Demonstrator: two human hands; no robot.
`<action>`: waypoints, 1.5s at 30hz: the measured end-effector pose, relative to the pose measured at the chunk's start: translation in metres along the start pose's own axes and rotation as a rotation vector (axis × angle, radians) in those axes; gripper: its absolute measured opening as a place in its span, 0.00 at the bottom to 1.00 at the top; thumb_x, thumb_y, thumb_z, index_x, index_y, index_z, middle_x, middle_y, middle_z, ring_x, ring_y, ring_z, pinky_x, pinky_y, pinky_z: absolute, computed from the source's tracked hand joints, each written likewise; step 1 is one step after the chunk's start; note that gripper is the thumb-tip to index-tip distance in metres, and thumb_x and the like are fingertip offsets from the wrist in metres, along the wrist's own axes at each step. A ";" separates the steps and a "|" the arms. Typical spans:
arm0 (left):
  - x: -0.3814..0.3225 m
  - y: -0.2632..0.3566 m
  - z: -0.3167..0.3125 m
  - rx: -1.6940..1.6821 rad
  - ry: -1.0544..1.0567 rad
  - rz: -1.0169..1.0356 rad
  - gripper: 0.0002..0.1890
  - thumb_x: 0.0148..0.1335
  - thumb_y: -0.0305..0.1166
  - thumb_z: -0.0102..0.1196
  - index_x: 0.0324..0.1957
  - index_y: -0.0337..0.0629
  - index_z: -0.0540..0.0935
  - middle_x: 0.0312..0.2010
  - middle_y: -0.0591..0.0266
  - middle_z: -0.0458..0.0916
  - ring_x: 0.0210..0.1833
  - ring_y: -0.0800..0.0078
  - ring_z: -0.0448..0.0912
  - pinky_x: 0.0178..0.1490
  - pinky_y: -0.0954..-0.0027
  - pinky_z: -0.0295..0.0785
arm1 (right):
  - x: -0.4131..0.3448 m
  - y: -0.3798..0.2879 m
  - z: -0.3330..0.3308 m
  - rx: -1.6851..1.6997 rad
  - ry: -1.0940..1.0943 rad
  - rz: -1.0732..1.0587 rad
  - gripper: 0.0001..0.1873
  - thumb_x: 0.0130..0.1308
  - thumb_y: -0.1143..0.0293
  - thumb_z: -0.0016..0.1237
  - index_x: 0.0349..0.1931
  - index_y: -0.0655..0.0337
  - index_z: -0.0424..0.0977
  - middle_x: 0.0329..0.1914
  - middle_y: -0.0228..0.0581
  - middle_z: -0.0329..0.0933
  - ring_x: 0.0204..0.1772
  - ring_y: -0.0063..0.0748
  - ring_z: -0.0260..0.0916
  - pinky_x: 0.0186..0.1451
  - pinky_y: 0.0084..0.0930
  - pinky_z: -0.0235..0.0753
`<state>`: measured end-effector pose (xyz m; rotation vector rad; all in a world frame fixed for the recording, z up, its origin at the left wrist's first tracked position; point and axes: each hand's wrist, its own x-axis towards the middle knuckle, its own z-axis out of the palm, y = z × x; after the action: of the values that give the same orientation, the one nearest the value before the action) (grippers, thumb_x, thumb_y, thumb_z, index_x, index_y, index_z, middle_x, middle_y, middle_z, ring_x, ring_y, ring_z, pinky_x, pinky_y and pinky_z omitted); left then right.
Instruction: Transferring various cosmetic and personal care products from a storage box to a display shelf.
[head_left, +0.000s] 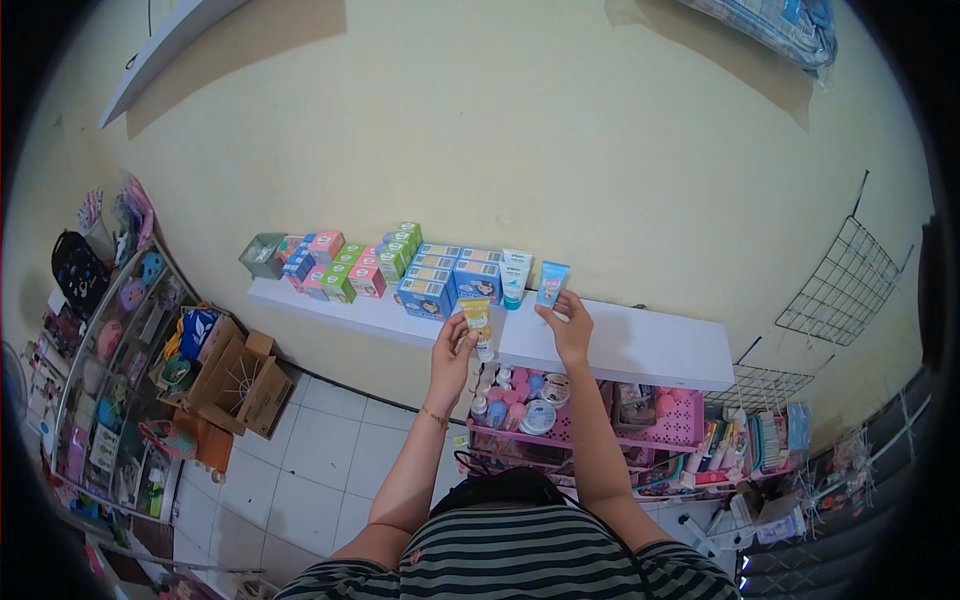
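My left hand (451, 356) holds a yellow squeeze tube (477, 321) with a white cap, just in front of the shelf's front edge. My right hand (570, 321) grips a light blue squeeze tube (553, 282) near its lower end, over the white wall shelf (645, 334). Between the two, a white and teal tube (514, 277) stands on its cap towards the back of the shelf. To its left are stacked blue boxes (426, 298), then green boxes (339, 283) and pink boxes (367, 280). A clear greenish container (264, 256) sits at the shelf's left end.
Below the shelf, a pink basket (679, 427) rack holds jars and bottles. A glass display case (112, 382) stands at the left, beside open cardboard boxes (247, 382) on the tiled floor. A black wire grid (840, 281) hangs on the right wall. Another shelf (169, 52) is at upper left.
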<state>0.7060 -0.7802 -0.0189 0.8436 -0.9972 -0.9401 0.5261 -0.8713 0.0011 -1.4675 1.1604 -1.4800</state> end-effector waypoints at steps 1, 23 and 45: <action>0.003 -0.002 -0.001 -0.005 -0.009 -0.002 0.19 0.64 0.27 0.48 0.57 0.37 0.64 0.49 0.62 0.73 0.51 0.76 0.71 0.54 0.72 0.67 | 0.006 0.006 0.003 -0.018 0.024 -0.041 0.22 0.47 0.75 0.62 0.45 0.68 0.72 0.40 0.41 0.77 0.43 0.29 0.74 0.47 0.25 0.75; 0.005 0.001 -0.007 -0.111 -0.030 -0.080 0.19 0.63 0.24 0.50 0.55 0.35 0.65 0.48 0.59 0.74 0.52 0.75 0.71 0.56 0.74 0.65 | 0.040 0.028 0.040 -0.064 0.235 -0.217 0.20 0.45 0.81 0.59 0.41 0.68 0.70 0.37 0.42 0.76 0.40 0.31 0.74 0.43 0.24 0.75; 0.012 -0.005 0.006 -0.123 -0.095 -0.083 0.19 0.62 0.25 0.50 0.55 0.34 0.65 0.48 0.58 0.74 0.51 0.75 0.71 0.56 0.74 0.66 | 0.031 0.035 0.026 -0.074 0.299 -0.168 0.20 0.45 0.76 0.62 0.39 0.66 0.69 0.35 0.40 0.74 0.37 0.29 0.72 0.38 0.24 0.76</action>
<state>0.7025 -0.7934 -0.0178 0.7472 -0.9811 -1.1103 0.5467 -0.9145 -0.0230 -1.4561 1.3054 -1.8381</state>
